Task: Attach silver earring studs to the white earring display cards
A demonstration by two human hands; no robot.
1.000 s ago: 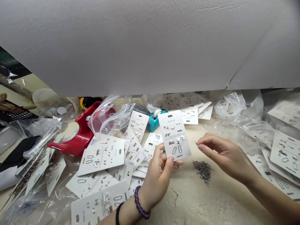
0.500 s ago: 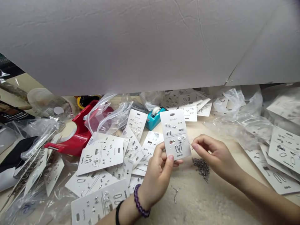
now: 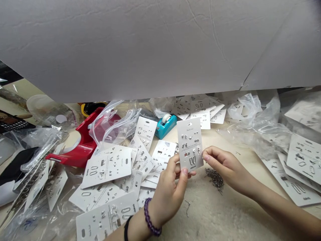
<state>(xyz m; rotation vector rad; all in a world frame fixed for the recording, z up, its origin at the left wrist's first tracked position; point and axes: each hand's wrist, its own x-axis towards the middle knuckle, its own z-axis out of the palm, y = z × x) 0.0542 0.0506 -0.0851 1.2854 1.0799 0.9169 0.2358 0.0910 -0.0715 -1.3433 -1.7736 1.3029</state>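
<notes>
My left hand (image 3: 170, 184), with a purple bead bracelet and a black band on the wrist, pinches a white earring card (image 3: 190, 142) by its lower left edge. The card is held nearly upright, its printed face toward me, carrying rows of small silver studs and two oblong hoops near the bottom. At the card's right edge, my right hand (image 3: 223, 164) has thumb and forefinger closed on a thin silver earring piece, whose tip reaches the card; its exact shape is too small to tell. Below that hand lies a heap of small dark metal pieces (image 3: 215, 180).
Several filled earring cards (image 3: 109, 165) overlap on the left, with others (image 3: 304, 157) stacked at right. Behind stand a teal tape dispenser (image 3: 165, 127) and a larger red dispenser (image 3: 82, 144). Clear plastic bags (image 3: 260, 134) lie around. A large white board (image 3: 150, 50) hangs across the top.
The card has shifted slightly right and turned more upright in my left hand. The piece in my right fingers now overlaps the card's right edge.
</notes>
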